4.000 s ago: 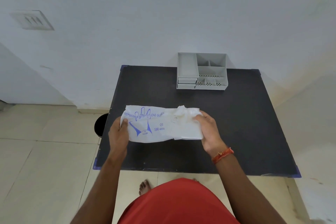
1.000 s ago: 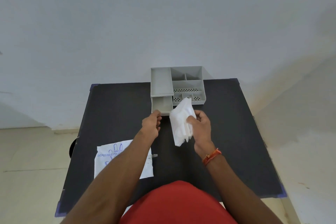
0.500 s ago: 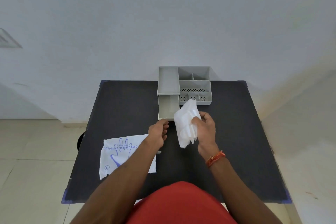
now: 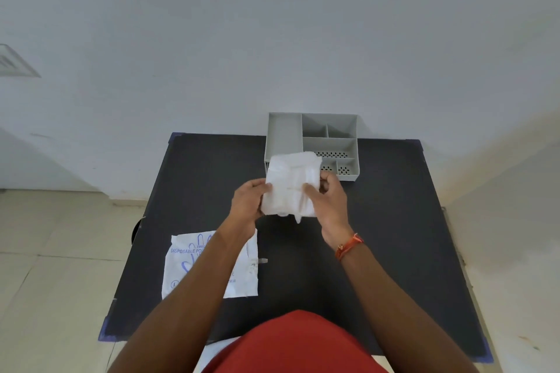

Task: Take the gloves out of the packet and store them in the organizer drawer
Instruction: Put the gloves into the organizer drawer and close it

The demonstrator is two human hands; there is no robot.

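A stack of thin white plastic gloves (image 4: 291, 185) is held above the table between both hands. My left hand (image 4: 247, 203) grips its left edge and my right hand (image 4: 328, 200) grips its right edge. The grey organizer (image 4: 328, 145) stands at the back of the black table (image 4: 394, 221), right behind the gloves. Its pulled-out drawer lies under the gloves and is hidden by them. The white packet with blue print (image 4: 188, 263) lies flat at the table's front left, partly under my left forearm.
The wall rises directly behind the organizer. Tiled floor shows to the left of the table, and a dark round object (image 4: 136, 230) sits just off the table's left edge.
My left hand has left the drawer front and taken hold of the gloves' left edge. The gloves have moved up and back, now covering the open drawer.
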